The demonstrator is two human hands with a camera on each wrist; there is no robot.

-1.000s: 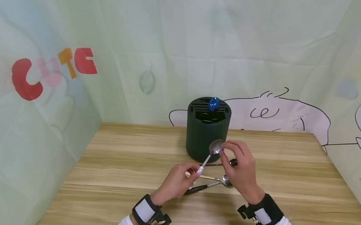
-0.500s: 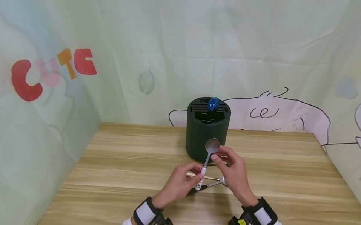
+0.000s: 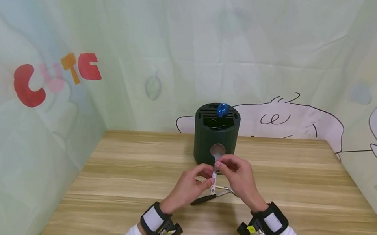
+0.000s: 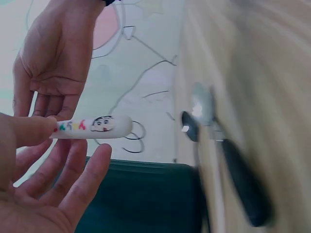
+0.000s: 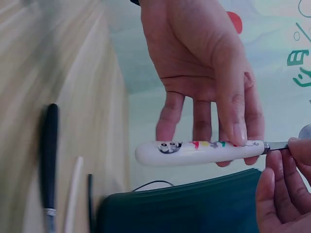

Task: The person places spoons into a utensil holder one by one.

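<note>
Just below the centre of the head view, both hands hold one spoon above the desk. Its long axis runs nearly vertical in that frame: the metal bowl points up, showing against the front of the dark green holder, and the white handle end points down toward the lower edge. The left hand pinches the white handle between thumb and fingertips; in the left wrist view the handle lies across the middle left of the frame, its cartoon face and coloured marks showing, with the other fingers loosely spread beneath it. The right hand pinches the thin metal neck just under the bowl; in the right wrist view its fingertips meet the neck at the right edge, where the handle ends. Below the hands, other cutlery lies flat on the desk, among it a black-handled piece angled toward the lower left. A blue object stands out of the top of the holder, just above the spoon's bowl in the frame.
</note>
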